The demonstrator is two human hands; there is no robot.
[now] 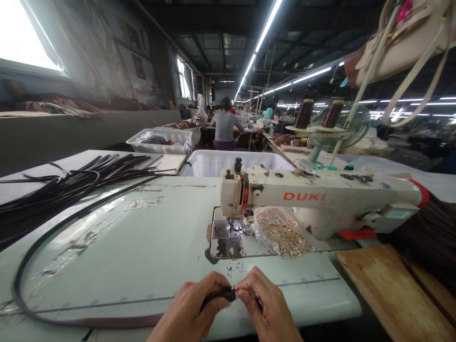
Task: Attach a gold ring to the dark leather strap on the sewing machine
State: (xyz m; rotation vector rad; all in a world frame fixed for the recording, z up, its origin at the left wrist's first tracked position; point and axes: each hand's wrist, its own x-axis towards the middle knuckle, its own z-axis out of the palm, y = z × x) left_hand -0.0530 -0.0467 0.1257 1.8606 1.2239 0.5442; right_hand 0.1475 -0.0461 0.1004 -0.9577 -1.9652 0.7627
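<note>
My left hand (192, 308) and my right hand (265, 306) meet at the near edge of the sewing table (149, 237), both pinched closed. Between the fingertips sits the dark end of a long strap (21, 280), which loops away across the table to the left. My right hand also grips a small metal piece at that end; its form is too small to make out. A white DUKI sewing machine (320, 194) stands just beyond the hands, its needle plate (228, 232) directly ahead of them.
A clear bag of gold metal rings (283, 232) lies under the machine arm. A pile of dark straps (60, 187) covers the far left. A wooden board (392, 289) lies to the right. White bins (213, 161) stand behind; a person (225, 126) sits further back.
</note>
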